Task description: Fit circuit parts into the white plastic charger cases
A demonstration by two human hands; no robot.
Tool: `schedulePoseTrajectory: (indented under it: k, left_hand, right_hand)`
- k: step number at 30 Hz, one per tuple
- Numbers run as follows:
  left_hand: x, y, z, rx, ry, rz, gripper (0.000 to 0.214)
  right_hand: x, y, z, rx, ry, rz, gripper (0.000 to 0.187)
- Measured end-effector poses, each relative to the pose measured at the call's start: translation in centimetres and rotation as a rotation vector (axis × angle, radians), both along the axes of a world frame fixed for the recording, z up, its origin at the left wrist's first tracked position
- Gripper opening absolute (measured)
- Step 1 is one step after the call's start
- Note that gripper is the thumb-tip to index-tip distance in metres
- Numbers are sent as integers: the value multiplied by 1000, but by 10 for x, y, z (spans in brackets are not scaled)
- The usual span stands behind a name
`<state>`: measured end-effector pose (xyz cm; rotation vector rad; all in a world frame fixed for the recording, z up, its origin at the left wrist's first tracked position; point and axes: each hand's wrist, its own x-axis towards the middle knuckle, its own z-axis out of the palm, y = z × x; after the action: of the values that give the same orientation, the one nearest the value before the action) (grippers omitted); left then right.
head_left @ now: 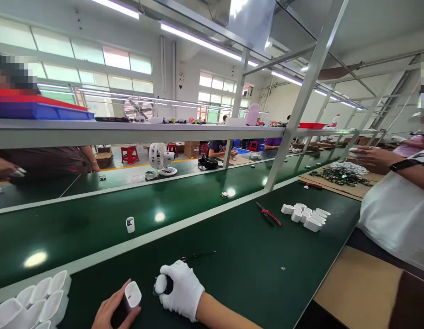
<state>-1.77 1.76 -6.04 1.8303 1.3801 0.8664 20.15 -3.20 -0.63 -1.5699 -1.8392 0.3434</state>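
My bare left hand (pixel 110 307) grips a white plastic housing (pixel 132 294), its open end facing up between thumb and fingers. To its right, my right hand (pixel 183 290) wears a white glove and is curled around a small dark object with a round white end (pixel 161 284). The glove hides most of that object, so its kind does not show. A thin dark wire or tool (pixel 199 254) lies on the green bench just beyond the glove. At the lower left stands a cluster of white housings (pixel 43 299).
Red-handled pliers (pixel 271 217) and more white housings (pixel 309 218) lie to the right. Beyond a pale rail, the green belt (pixel 184 201) carries a white unit (pixel 130 225). A metal post (pixel 297 109) rises at its edge. A co-worker's hand (pixel 373 155) is at the far right.
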Motion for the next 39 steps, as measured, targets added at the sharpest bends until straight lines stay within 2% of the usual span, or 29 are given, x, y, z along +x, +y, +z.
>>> schedulePoseTrajectory:
  k: [3,7,10,13,16,19,22,25,29,35,37,39]
  left_hand:
    - [6,-11,12,80,-6,-1,48]
    - [15,-29,34,171,30,-84,44]
    - [19,-37,44,154,1,-149,47]
    - [20,-39,50,120,-69,-216,53]
    - [19,-39,53,147,-104,-251,50]
    - [18,-39,54,143,-112,-273,45]
    - [18,-40,55,80,-129,-287,42]
    - [17,-41,56,42,-127,-325,41]
    - [14,-41,55,113,-54,-371,45]
    - [12,-41,48,139,48,-380,50]
    - [12,-41,47,134,67,-396,48]
    - [13,-42,47,136,65,-394,45]
  right_hand:
    - [-2,-4,4,180,133,-8,16]
    - [-1,-13,12,357,269,37,29]
    - [-1,-17,13,377,315,125,35]
    - [-1,-18,11,364,320,234,33]
    - [2,-18,11,405,223,347,27]
    - [4,-18,13,431,141,380,29]
    - [5,-17,14,398,81,368,26]
    - [4,-16,17,334,-23,414,16]
    - [6,-15,25,290,-167,491,20]
    - [4,-19,27,235,-352,431,15]
    - [1,-21,24,202,-338,418,14]
    - [-2,-24,20,159,-209,412,14]
